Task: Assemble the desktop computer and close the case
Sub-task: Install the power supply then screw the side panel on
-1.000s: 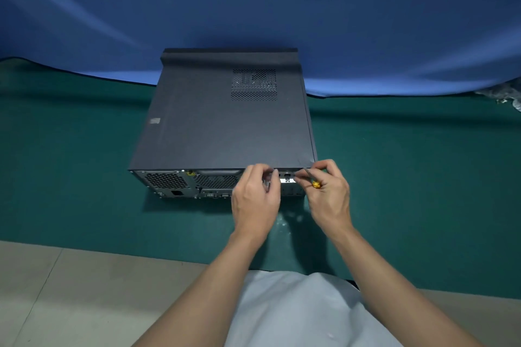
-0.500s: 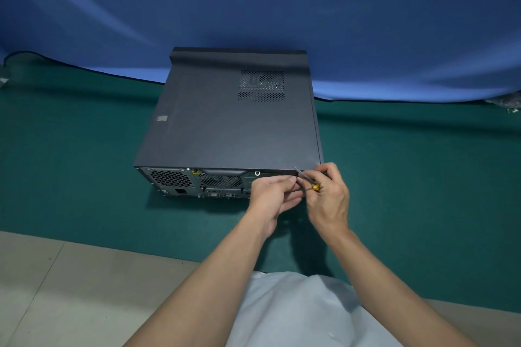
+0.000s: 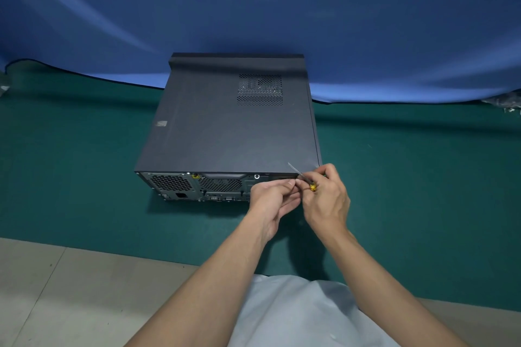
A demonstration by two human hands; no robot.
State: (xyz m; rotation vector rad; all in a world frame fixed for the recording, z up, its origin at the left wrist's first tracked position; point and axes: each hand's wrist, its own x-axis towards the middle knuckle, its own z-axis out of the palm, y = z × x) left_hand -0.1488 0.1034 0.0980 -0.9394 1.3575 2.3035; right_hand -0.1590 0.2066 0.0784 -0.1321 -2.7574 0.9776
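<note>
A: Shifted rightward since a second ago, the left hand (image 3: 272, 200) is held against the right hand (image 3: 327, 200) at the near right corner of the computer case (image 3: 225, 132).
B: Grips?
A: By the right, the screwdriver (image 3: 303, 177) is pinched. Left fingers are curled, contents cannot be told.
B: Surroundings?
A: Case laid flat on green mat (image 3: 408, 191), blue cloth (image 3: 253, 3) hung behind, pale floor (image 3: 56, 290) nearer.

Left hand (image 3: 271, 198) beside right hand (image 3: 328, 201), fingers curled.
</note>
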